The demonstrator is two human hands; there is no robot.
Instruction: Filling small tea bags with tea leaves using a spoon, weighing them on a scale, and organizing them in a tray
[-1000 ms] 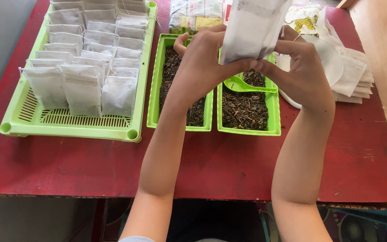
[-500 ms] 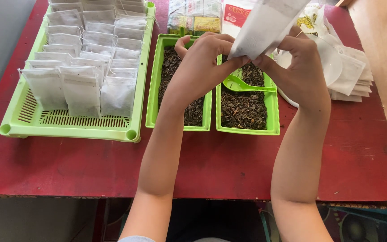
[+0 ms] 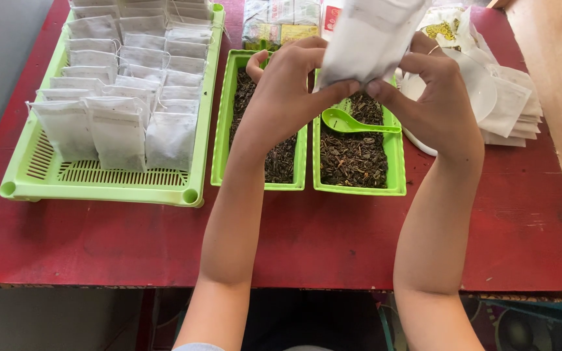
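A white paper tea bag (image 3: pixel 369 39) is held up over the two narrow trays, pinched at its lower edge between both hands. The left hand (image 3: pixel 287 91) grips the bag's lower left corner with thumb and fingers closed on the paper; the right hand (image 3: pixel 434 91) does the same at the lower right corner. Compared with a second ago, the bag has tipped: then it hung more squarely in front of the camera, now its top leans away to the right and its bottom edge sits lower, nearer the trays, with the fingertips drawn closer together along that edge. To my eye this reads as the bag being worked at its mouth, not set down.

Directly below lies a green plastic scoop (image 3: pixel 352 122), resting on loose dried tea in the right green tray (image 3: pixel 395 170). Beside it, touching, is the left green tray (image 3: pixel 219 162), also holding tea and partly hidden by the left forearm. Further left, a large slotted green tray (image 3: pixel 99 185) carries rows of filled white bags. A stack of empty bags (image 3: pixel 512 107) sits right of the hands on the red table (image 3: pixel 333 240).
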